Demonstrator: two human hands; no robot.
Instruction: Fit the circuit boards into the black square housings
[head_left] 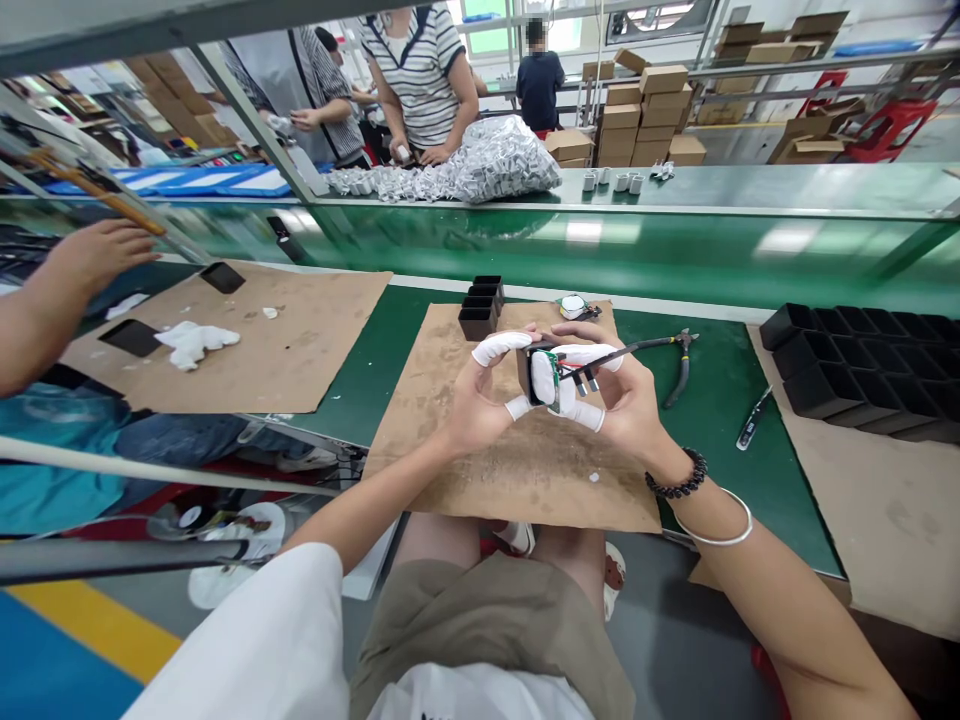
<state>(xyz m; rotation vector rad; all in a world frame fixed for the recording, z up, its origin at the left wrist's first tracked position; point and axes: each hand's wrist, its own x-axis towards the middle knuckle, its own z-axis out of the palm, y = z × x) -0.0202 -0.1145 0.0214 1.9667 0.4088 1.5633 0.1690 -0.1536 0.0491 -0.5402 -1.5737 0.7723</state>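
My left hand [480, 405], white covers on its fingertips, is closed round a small black plastic case [524, 374] above the cardboard sheet. At the case's open side sits a green circuit board [556, 378] with a white pad, red wires and dark prongs. My right hand [626, 405], also in white finger covers, grips this board from the right; how far it is inside the case I cannot tell. Just beyond my hands stand a few black cases [480, 322] in a row and another board with a white pad [574, 307].
Cutting pliers [681, 365] and a small pen-like tool [754, 418] lie at right. Rows of black cases [840, 375] stand farther right. A co-worker's hand [105, 250] reaches in at left. Behind the green belt, a bag of white parts [510, 160] sits near other people.
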